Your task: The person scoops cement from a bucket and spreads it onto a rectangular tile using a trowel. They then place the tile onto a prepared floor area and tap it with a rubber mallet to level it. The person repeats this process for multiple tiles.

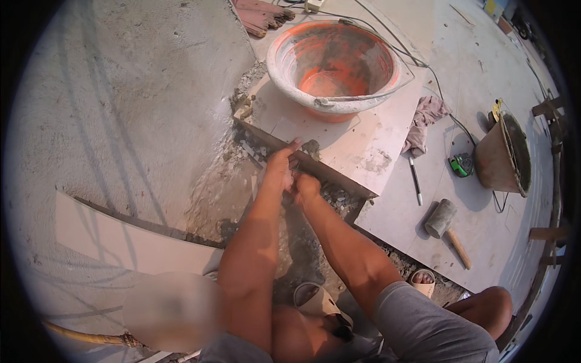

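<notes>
Side by side, my two hands reach down at the front edge of a raised step topped with a pale tile (375, 158). One finger or thumb of my left hand (281, 166) stretches up against the tile's edge, while its other fingers curl inward, partly hidden. My right hand (307, 187) is closed in a fist right beside it, low by the step's face. Whatever is between the fingers cannot be made out. Rubble and wet grey mortar (299, 242) lie beneath the hands. On the tile above stands an orange basin (339, 112) crusted with cement, a trowel-like bar across its near rim.
Right of the step are a rubber mallet (442, 219), a black-and-white marker (416, 181), a green tape measure (461, 164), a grimy bucket (499, 157) and a crumpled cloth (423, 124). A long cut tile strip (139, 239) rests at left. Cables (433, 69) run behind the basin.
</notes>
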`<state>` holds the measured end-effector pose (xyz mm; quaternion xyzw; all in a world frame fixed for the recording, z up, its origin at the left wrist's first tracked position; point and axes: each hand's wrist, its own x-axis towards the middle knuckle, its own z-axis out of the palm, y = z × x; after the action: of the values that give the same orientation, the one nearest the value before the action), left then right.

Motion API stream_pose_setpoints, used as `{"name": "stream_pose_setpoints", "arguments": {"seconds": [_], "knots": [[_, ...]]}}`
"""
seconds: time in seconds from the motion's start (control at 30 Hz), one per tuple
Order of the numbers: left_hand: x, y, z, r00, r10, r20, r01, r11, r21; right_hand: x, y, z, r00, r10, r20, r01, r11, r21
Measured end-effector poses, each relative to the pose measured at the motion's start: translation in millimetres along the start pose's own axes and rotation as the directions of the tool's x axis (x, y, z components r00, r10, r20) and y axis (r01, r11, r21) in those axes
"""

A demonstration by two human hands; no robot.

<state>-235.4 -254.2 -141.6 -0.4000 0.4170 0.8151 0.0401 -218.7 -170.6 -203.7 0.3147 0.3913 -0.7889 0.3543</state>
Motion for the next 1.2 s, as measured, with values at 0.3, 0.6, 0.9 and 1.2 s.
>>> {"name": "stream_pose_setpoints", "arguments": {"seconds": [0.3, 0.6, 0.9, 1.2], "knots": [[-2, 11, -7, 0.999, 0.026, 0.019, -0.026, 1.0, -0.006, -5, -10, 31, 0.981, -0.041, -0.19, 0.05, 0.998, 0.042], [7, 7, -14, 0.998, 0.058, 0.015, -0.059, 0.998, 0.014, 9, -7, 36, 0.981, 0.016, -0.193, 0.036, 0.964, 0.262], [12, 3, -14, 0.997, 0.069, 0.031, -0.069, 0.998, 0.013, 57, 30, 9, 0.997, -0.077, -0.019, 0.079, 0.99, 0.12], [15, 3, -20, 0.995, 0.099, 0.011, -0.099, 0.995, 0.005, 16, 6, 45, 0.972, -0.004, -0.234, 0.112, 0.886, 0.451]]}}
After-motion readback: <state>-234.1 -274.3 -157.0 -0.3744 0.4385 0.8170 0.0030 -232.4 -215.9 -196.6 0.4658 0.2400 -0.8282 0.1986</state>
